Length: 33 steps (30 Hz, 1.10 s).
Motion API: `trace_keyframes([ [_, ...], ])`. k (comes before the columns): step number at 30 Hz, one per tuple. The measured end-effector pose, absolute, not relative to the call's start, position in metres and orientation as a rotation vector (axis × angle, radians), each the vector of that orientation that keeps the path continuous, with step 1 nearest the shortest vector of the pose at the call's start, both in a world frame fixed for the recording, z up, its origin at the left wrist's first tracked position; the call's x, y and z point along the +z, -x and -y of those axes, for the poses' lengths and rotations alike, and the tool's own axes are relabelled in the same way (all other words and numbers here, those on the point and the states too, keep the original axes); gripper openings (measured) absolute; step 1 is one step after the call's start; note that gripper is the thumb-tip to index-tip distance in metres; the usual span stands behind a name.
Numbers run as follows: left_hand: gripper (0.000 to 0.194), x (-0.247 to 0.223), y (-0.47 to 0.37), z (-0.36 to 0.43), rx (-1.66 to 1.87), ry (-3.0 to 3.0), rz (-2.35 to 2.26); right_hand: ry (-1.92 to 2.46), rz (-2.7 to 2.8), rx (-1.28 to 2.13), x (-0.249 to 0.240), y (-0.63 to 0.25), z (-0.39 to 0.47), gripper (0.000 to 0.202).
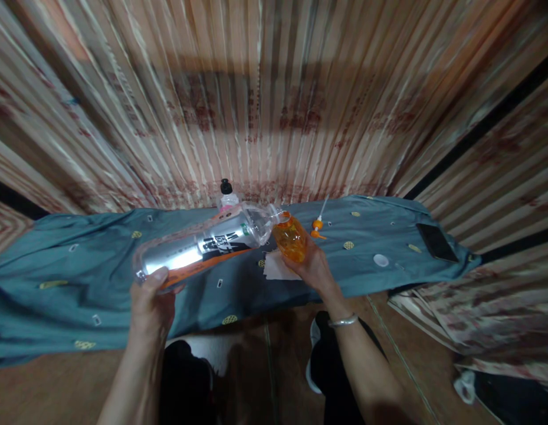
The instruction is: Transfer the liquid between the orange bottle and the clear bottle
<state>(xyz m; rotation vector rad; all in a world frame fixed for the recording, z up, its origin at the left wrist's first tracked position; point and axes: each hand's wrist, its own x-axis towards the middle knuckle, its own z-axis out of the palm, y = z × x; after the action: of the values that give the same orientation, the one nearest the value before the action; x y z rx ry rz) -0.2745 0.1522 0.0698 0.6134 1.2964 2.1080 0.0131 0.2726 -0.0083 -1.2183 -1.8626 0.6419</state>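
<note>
The left hand is curled around the base end of a large clear plastic bottle with a silver, black and orange label, the thumb lying along its near side. That bottle is tipped almost onto its side in the air, its neck pointing right, at the mouth of a small translucent orange bottle; whether the two rims touch cannot be told. The right hand has its fingers closed around the lower part of the orange bottle, which leans toward the clear one. How much liquid either bottle contains is unclear. Just right of the orange bottle, an orange pump head with its thin tube lies on the cloth-covered tabletop. Behind the clear bottle stands a black-capped bottle with some pink on it, its contents hidden. White paper lies below the right hand; farther right are a white disc and a black phone.
</note>
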Motion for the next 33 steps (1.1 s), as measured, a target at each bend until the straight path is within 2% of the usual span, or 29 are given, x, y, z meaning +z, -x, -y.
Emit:
trace_keyframes([
  [5, 0.080, 0.0700, 0.2743, -0.1515, 2.124, -0.643, -1.285, 1.236, 1.865, 0.641, -0.0077, -0.0129, -0.2725, 0.086],
  [14, 0.066, 0.0702, 0.2739, -0.1511, 2.130, -0.658, -1.256, 1.242, 1.880, 0.617, -0.0063, -0.0123, -0.2717, 0.086],
  [23, 0.072, 0.0725, 0.2737, -0.1512, 2.128, -0.632, -1.273, 1.248, 1.875, 0.619, -0.0045, -0.0104, -0.2713, 0.086],
  [29, 0.064, 0.0715, 0.2736, -0.1506, 2.130, -0.628, -1.273, 1.233, 1.871, 0.631, -0.0057, -0.0117, -0.2718, 0.087],
  [33, 0.066, 0.0710, 0.2733, -0.1495, 2.124, -0.638, -1.272, 1.208, 1.881, 0.632, -0.0080, -0.0128, -0.2727, 0.089],
])
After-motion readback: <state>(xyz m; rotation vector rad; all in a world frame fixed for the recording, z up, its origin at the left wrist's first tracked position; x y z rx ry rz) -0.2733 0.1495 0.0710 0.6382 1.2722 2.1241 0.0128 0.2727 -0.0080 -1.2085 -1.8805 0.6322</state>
